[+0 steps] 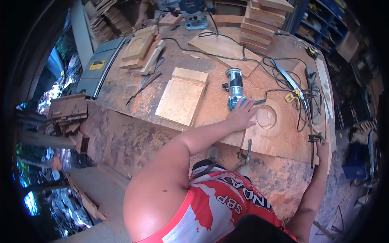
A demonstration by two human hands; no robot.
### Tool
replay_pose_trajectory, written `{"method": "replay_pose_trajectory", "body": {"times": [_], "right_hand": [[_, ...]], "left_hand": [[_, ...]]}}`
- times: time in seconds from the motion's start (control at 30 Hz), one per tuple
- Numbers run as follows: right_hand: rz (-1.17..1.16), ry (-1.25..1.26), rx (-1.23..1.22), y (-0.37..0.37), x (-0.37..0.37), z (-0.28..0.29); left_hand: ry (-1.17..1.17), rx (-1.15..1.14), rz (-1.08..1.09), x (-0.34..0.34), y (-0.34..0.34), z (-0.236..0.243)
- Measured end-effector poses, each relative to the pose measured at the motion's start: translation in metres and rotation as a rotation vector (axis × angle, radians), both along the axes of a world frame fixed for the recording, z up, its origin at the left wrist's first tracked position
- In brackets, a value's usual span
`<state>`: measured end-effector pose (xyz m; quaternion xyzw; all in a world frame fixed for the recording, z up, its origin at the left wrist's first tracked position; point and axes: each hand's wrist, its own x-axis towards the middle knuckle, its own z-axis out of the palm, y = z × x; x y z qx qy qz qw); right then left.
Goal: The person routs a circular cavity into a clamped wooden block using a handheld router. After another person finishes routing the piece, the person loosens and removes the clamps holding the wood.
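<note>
My left hand (pixel 242 115) lies flat with spread fingers on a wooden board (pixel 259 135) at the bench's near edge. Its fingertips reach the teal base of a trim router (pixel 235 87), which lies on its side; whether they touch it I cannot tell. Just right of the hand, a round recess (pixel 266 117) is cut into the board. At the bench's right edge my right hand (pixel 323 150) is closed at the near end of a long bar clamp (pixel 311 121), its fingers partly hidden. A smaller clamp (pixel 248 152) is fixed at the board's near edge.
Left of the router sit stacked wooden blocks (pixel 180 99). More boards (pixel 139 46) and a tall wood pile (pixel 263 26) stand farther back, near a larger router (pixel 194 14). Black cables (pixel 279 75) loop across the sawdust-covered bench (pixel 221 75). A tape measure (pixel 312 52) lies far right.
</note>
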<state>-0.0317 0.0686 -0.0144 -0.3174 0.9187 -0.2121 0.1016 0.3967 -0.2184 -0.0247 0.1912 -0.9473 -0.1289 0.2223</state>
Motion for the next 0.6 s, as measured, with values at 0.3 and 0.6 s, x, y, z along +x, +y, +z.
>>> {"method": "replay_pose_trajectory", "body": {"times": [0.3, 0.6], "right_hand": [[0.315, 0.183, -0.079, -0.081, -0.039, 0.013], [0.698, -0.284, -0.416, -0.036, 0.092, -0.02]], "left_hand": [[-0.208, -0.199, 0.061, 0.012, -0.06, -0.012], [0.105, -0.044, 0.656, 0.02, -0.009, -0.005]]}}
